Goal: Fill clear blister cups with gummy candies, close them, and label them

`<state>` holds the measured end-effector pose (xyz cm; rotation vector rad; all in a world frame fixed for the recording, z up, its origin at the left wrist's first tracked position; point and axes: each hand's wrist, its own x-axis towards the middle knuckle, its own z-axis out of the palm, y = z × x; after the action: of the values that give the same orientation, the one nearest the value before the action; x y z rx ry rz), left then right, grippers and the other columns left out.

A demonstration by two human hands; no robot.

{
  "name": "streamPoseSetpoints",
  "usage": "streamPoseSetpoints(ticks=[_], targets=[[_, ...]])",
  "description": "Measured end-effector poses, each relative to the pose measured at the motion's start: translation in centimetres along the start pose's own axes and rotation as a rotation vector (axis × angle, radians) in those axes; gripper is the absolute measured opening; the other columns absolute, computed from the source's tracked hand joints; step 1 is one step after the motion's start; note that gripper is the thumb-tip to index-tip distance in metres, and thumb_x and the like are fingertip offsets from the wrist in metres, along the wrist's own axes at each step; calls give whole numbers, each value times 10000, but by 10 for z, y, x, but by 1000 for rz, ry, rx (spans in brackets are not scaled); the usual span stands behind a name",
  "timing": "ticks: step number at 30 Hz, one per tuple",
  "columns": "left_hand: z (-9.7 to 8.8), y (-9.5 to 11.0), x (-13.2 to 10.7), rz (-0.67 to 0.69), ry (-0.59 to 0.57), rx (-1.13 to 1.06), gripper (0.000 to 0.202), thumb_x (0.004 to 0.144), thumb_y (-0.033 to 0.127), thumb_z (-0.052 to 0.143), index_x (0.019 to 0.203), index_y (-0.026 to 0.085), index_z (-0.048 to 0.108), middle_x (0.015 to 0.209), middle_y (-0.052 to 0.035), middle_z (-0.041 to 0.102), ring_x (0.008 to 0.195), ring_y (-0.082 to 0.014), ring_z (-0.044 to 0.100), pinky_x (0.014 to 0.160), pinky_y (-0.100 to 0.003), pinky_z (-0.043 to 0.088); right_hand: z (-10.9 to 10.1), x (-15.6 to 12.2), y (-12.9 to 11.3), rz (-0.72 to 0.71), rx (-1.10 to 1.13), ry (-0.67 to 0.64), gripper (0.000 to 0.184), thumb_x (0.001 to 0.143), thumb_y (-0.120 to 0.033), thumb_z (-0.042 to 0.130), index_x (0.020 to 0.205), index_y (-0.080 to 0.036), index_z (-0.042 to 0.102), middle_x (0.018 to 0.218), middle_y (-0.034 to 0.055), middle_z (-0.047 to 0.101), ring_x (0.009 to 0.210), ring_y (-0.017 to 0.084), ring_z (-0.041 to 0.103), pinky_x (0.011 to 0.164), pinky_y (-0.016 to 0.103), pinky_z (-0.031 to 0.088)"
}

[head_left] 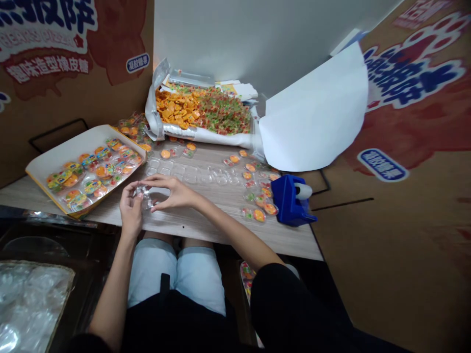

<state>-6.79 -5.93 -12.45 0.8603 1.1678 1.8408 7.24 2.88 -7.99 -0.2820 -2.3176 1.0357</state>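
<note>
My left hand (131, 205) grips clear plastic candy shells (144, 196) above the table's front edge, its thumb pressed on them. From the right, my right hand (171, 192) reaches over with thumb and fingers curved around the same shells. How many shells are nested there I cannot make out. Just behind my hands, a row of clear shells (200, 175) lies on the table (217, 215). To the left stands a white-lined cardboard tray (40, 164) with several filled candy packs (105, 170) in it.
At the back, a foil-lined container (206, 133) holds orange gummies (178, 109) and red-green gummies (226, 113). Filled shells (258, 214) lie beside a blue tape dispenser (290, 201) on the right. Large cardboard boxes (405, 220) flank the table. A bag of clear shells (31, 299) sits lower left.
</note>
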Motion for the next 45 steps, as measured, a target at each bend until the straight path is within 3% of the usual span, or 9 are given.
streamPoseSetpoints(ticks=[6, 8, 16, 23, 31, 36, 41, 45], targets=[[11, 3, -3, 193, 212, 81, 360, 798, 391, 679, 1050, 208, 498, 1160, -94, 608, 1077, -193, 632, 974, -374, 517, 1, 11, 5, 98, -70, 90, 629, 688, -361, 827, 1265, -212, 626, 1196, 86, 606, 1119, 209, 594, 1027, 418, 457], [12, 3, -3, 233, 232, 138, 363, 800, 404, 677, 1048, 209, 497, 1135, -90, 613, 1096, -196, 624, 1005, -375, 491, 3, 15, 5, 96, -68, 85, 626, 669, -349, 840, 1243, -207, 636, 1161, 78, 604, 1098, 207, 596, 1014, 416, 471], [0, 2, 2, 83, 75, 8, 449, 691, 391, 781, 1015, 210, 528, 1122, -74, 610, 1095, -208, 625, 978, -373, 517, 5, 9, -7, 55, 9, 50, 615, 682, -326, 829, 1245, -215, 608, 1119, 66, 550, 1071, 191, 570, 926, 383, 554], [2, 12, 0, 3, 3, -17, 456, 643, 386, 816, 971, 204, 556, 1065, -61, 619, 949, -200, 661, 728, -312, 618, 2, 6, -14, 22, -105, 24, 648, 686, -357, 834, 1273, -239, 586, 1158, 75, 527, 1116, 214, 540, 974, 423, 515], [0, 15, 1, -94, -36, -94, 486, 594, 348, 848, 960, 196, 566, 999, -49, 655, 912, -237, 706, 733, -359, 627, 0, 5, -15, -13, -127, 0, 640, 690, -380, 826, 1270, -229, 602, 1151, 77, 535, 1109, 217, 542, 979, 421, 493], [-1, 14, 0, -80, -64, -62, 478, 601, 364, 837, 970, 190, 587, 1018, -75, 687, 925, -262, 715, 757, -373, 620, -1, 0, -14, -7, -143, 23, 500, 804, -315, 724, 1269, -191, 589, 1151, 96, 560, 1090, 211, 571, 965, 412, 507], [1, 14, -1, -95, -22, -72, 457, 613, 369, 827, 963, 198, 588, 1001, -60, 684, 927, -257, 711, 750, -380, 625, 2, -5, -13, -20, -191, -4, 749, 698, -411, 812, 1345, -190, 505, 1288, 137, 510, 1243, 259, 499, 1045, 453, 453], [3, 14, -2, -98, -9, -64, 490, 583, 377, 847, 958, 187, 597, 997, -70, 685, 917, -250, 708, 707, -347, 625, 1, -7, -11, -40, -187, 12, 559, 823, -326, 697, 1329, -172, 516, 1274, 140, 541, 1217, 230, 529, 1044, 419, 454]])
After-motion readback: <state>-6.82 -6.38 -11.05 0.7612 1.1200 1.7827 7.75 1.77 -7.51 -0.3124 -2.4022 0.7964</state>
